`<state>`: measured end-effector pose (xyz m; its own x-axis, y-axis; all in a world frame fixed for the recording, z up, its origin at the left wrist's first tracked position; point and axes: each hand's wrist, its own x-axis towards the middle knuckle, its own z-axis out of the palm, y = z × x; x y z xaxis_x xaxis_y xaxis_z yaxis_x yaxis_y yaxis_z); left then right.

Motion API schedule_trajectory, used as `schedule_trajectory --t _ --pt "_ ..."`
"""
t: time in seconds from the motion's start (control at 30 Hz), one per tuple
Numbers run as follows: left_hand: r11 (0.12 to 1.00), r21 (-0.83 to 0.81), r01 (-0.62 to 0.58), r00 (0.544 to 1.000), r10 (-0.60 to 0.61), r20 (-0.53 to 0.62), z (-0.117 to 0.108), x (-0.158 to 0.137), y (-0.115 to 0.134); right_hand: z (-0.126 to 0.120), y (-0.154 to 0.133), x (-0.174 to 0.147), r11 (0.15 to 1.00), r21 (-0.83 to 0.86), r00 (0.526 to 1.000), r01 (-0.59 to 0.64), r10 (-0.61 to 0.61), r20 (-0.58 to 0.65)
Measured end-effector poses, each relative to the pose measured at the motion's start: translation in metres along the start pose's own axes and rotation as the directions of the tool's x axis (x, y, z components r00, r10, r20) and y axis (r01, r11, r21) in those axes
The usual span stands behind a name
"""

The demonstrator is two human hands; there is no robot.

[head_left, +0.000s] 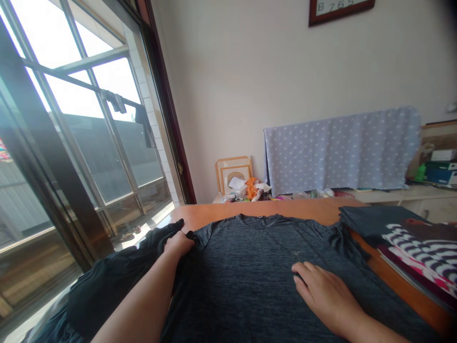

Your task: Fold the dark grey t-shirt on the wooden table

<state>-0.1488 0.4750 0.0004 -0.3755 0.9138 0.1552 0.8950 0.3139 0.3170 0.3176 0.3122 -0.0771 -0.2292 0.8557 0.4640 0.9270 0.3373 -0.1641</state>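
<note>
While the wooden table (285,208) carries everything here, most of its top is hidden under a dark grey heathered T-shirt (257,267) spread flat, front up, with the neckline pointing away toward the wall. To my eye the main risk lies with that shirt: it reaches past the near left corner, where more dark cloth (107,281) bunches and droops toward the window side, and that hanging weight could drag the left shoulder out of line if the grip slackens.

On the right edge sits a pile of folded clothes (410,243), a dark piece on top of striped and pink ones, just beside the shirt's right sleeve. A wide sweep outward on that side could nudge the pile or catch its top layer.

Farther back, a dotted blue cloth (342,152) hangs over furniture by the wall, well apart from the work, with picture frames (233,172) and small clutter beside it.

Of the 2 hands, the left hand (178,244) is clenched on the shirt's left sleeve, pinching the fabric into folds; a hard tug from there would likely ruck up the smooth chest. The right hand (321,290) lies released and flat, palm down on the chest panel, fingers together, grasping nothing. If it lifts while the left pulls, I judge the whole shirt may slide leftward.
</note>
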Motion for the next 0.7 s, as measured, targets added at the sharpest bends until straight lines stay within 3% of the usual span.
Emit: schedule_trajectory --t 0.17,0.5,0.7 --pt "0.997 -0.046 0.065 0.998 -0.065 0.001 -0.006 0.001 0.005 -0.002 -0.001 0.000 1.000 -0.009 1.000 -0.002 0.002 0.011" --pt "0.995 -0.066 -0.075 0.993 0.068 -0.091 -0.028 -0.022 0.015 -0.003 -0.002 0.000 1.000 -0.013 1.000 -0.013 0.013 0.021" --pt "0.988 -0.136 -0.071 0.992 0.055 -0.118 -0.029 -0.016 0.034 -0.006 -0.004 0.001 1.000 0.012 1.000 -0.020 0.019 0.016"
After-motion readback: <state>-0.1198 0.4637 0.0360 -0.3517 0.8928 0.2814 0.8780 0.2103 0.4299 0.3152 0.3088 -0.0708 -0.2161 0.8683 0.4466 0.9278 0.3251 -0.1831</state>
